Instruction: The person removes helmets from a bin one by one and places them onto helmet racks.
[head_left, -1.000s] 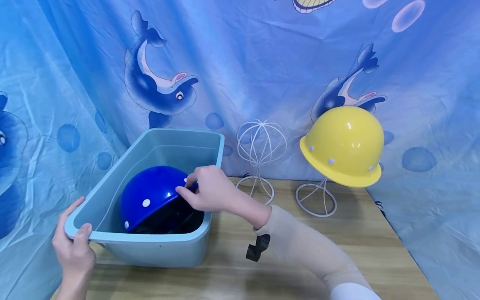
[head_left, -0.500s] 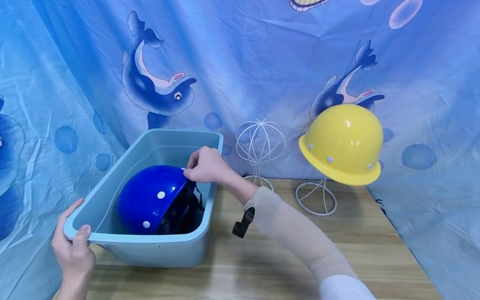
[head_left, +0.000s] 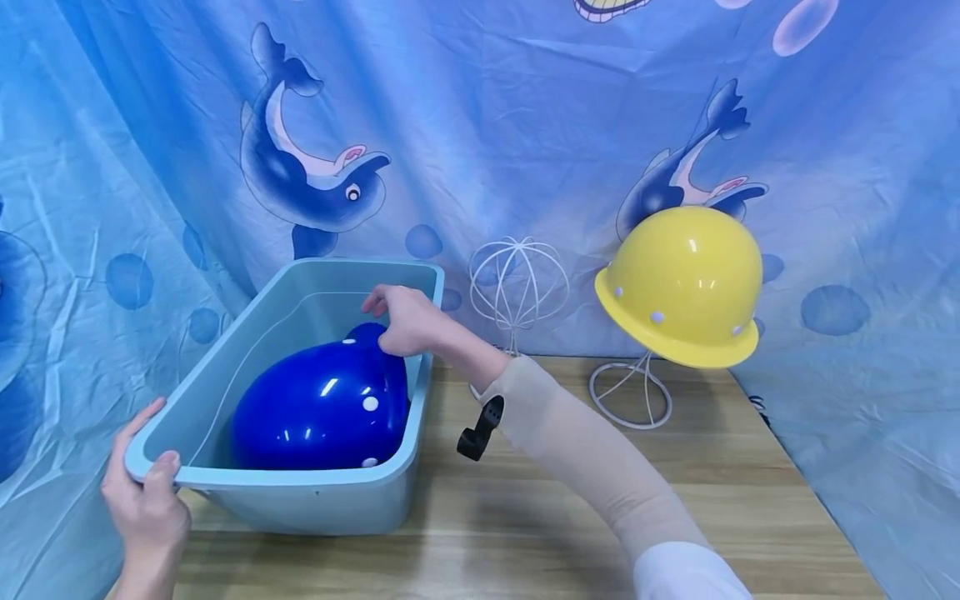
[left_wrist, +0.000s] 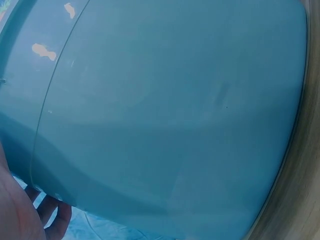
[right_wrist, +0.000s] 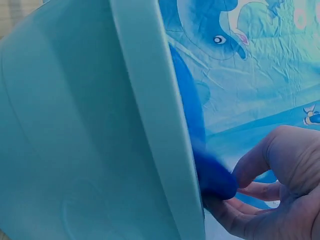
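Note:
A shiny blue hard hat (head_left: 307, 408) with white rivets lies dome up inside a light blue plastic tub (head_left: 285, 477). At the far right side of the tub, my right hand (head_left: 412, 321) is on the hat's brim; in the right wrist view the blue brim (right_wrist: 220, 182) sits between thumb and fingers. My left hand (head_left: 150, 504) grips the tub's near left corner, thumb over the rim and fingers outside. In the left wrist view part of that hand (left_wrist: 25, 212) shows beside the tub wall (left_wrist: 165, 115). The hat's underside is hidden.
Right of the tub stands a bare white wire hat stand (head_left: 519, 287). Farther right, a yellow hard hat (head_left: 686, 283) sits tilted on a second wire stand (head_left: 630, 396). A blue dolphin-print curtain (head_left: 510, 125) hangs behind the wooden table (head_left: 570, 508).
The blue hard hat has turned inside the tub, from its dark inside facing right to its dome facing up. My right hand has moved toward the tub's far side. My left hand stays put.

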